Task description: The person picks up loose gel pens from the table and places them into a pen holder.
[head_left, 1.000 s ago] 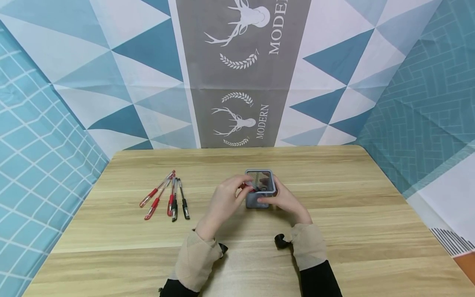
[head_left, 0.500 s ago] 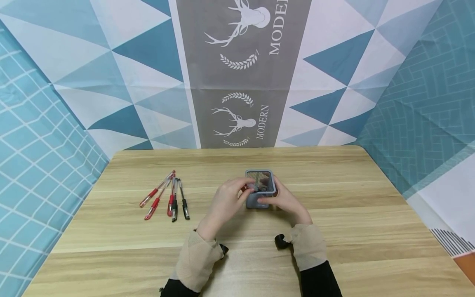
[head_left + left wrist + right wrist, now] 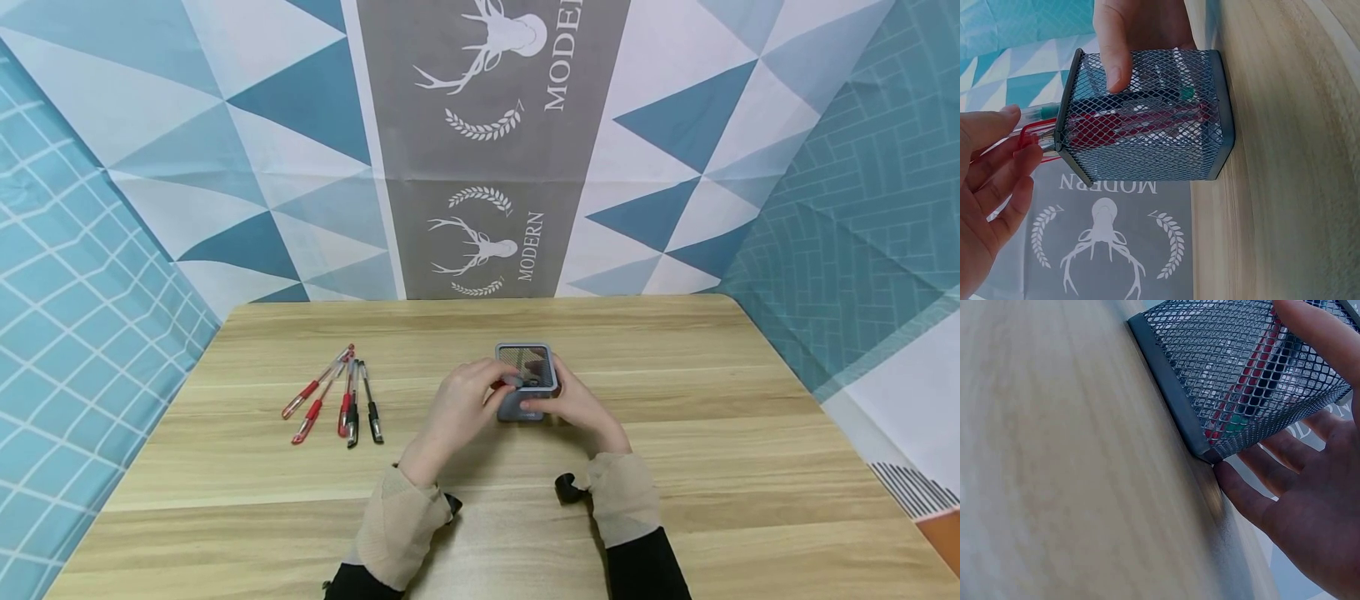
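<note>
A dark metal mesh pen holder (image 3: 516,407) stands upright on the table, in front of the person. My right hand (image 3: 581,408) grips it from the right, thumb across the near face and fingers behind. At the holder's mouth my left hand (image 3: 461,407) pinches the upper end of a red pen (image 3: 1026,137), whose lower part shows through the mesh in the left wrist view. Beside it in the holder is a dark pen with a green end (image 3: 1186,93). The fingers partly hide the ends that stick out.
To the left, red pens (image 3: 309,417) and black pens (image 3: 373,417) lie loosely together on the wooden table (image 3: 712,417). Behind the table hangs a patterned cloth (image 3: 480,150). A black strap end (image 3: 570,489) sticks out from the right cuff.
My left fingers have shifted slightly to the right at the holder's mouth, and less red shows between them. The right hand, the holder and the pens on the table have not moved.
</note>
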`<state>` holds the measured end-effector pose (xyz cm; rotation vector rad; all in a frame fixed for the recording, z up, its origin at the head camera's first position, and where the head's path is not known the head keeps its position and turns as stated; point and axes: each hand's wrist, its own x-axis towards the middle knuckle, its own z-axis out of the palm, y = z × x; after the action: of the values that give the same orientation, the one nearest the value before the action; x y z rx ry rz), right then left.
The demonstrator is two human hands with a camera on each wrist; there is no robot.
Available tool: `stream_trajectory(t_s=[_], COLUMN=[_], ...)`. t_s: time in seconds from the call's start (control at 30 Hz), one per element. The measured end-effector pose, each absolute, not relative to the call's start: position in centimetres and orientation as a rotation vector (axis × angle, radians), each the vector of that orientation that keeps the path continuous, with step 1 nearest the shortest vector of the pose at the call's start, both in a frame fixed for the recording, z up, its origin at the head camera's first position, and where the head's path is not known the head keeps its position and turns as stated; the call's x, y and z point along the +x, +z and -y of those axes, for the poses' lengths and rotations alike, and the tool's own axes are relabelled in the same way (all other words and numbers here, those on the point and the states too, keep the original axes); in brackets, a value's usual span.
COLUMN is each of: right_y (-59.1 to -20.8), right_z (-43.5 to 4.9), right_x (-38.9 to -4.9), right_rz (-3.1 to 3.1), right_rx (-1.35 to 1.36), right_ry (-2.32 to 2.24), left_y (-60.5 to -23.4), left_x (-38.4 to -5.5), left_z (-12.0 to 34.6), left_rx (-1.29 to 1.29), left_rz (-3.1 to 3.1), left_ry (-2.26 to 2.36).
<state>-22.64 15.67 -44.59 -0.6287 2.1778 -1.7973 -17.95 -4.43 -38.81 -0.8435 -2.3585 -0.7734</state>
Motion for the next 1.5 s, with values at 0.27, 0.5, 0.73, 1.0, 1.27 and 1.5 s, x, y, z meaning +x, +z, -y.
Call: stream_trajectory(t_s=[0.27,0.5,0.73,1.0,1.27,1.5], right_y=[-44.58,-44.55,-44.63,-44.68,-44.83,-44.79], right_z=[-15.70,-15.70,-15.70,-15.72,-15.78,-15.74], right_x=[-22.69,-22.80,-22.82,-22.78,-22.88,-22.78], right_rz=[-2.179,-2.163,-2.174,-2.158,-2.197,-2.172], right_rx=[-0.621,-0.621,-0.624,-0.632,-0.655,-0.652], right_ry=[-1.791,-1.803,-1.793,-1.804,-1.778,-1.789], left_y=[-38.91,-38.85,-38.77,-38.71,-38.57,-38.55], left_x=[-17.92,-17.90,-17.78,-17.67,-17.49,-17.36], left_z=[4.36,4.22,4.13,4.08,4.09,4.07], left_rx=[-0.848,-0.848,-0.853,-0.862,-0.875,-0.866], left_rz=[2.371,2.375,2.412,2.485,2.557,2.553], left_ry=[-0.744,-0.744,-0.745,-0.715,-0.637,-0.635])
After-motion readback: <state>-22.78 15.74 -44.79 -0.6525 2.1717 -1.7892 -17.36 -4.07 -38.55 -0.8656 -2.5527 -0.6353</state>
